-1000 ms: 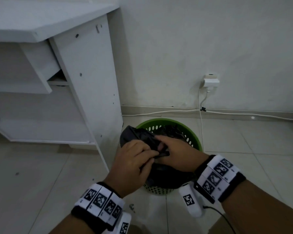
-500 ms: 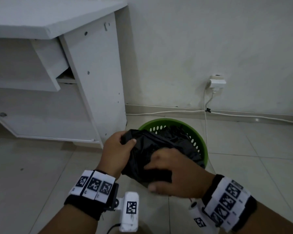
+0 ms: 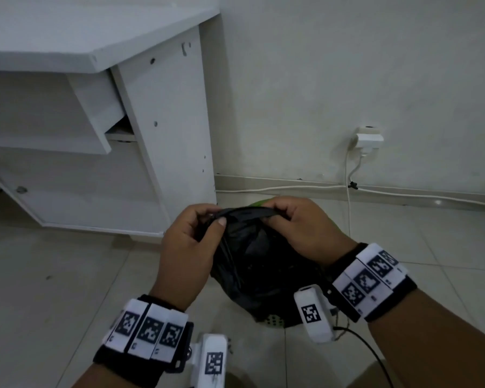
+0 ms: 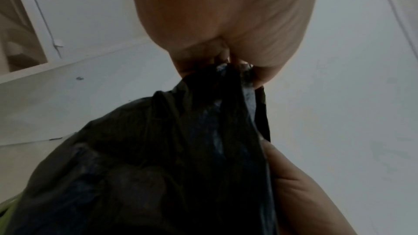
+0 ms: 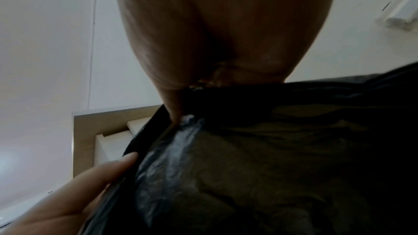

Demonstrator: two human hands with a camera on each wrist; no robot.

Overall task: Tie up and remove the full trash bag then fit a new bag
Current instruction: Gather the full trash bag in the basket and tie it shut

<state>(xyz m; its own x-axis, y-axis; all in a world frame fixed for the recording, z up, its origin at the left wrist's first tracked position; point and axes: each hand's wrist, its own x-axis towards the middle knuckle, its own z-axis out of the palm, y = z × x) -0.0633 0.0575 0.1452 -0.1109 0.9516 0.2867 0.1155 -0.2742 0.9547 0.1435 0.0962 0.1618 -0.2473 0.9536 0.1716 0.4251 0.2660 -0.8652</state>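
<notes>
A white table (image 3: 90, 49) stands at the left against a pale wall (image 3: 347, 65), its upright side panel (image 3: 168, 130) dotted with small holes and a lower shelf board (image 3: 67, 208) running beneath the top. The floor (image 3: 53, 275) is laid with light tiles (a few dark specks lie on them near the table). Low on the wall at the right sits a white charger plug (image 3: 368, 140) in an outlet, its thin cable (image 3: 347, 191) dropping toward the floor. A second white cable (image 3: 277, 188) runs along the skirting board (image 3: 263, 180) at the foot of the wall.
</notes>
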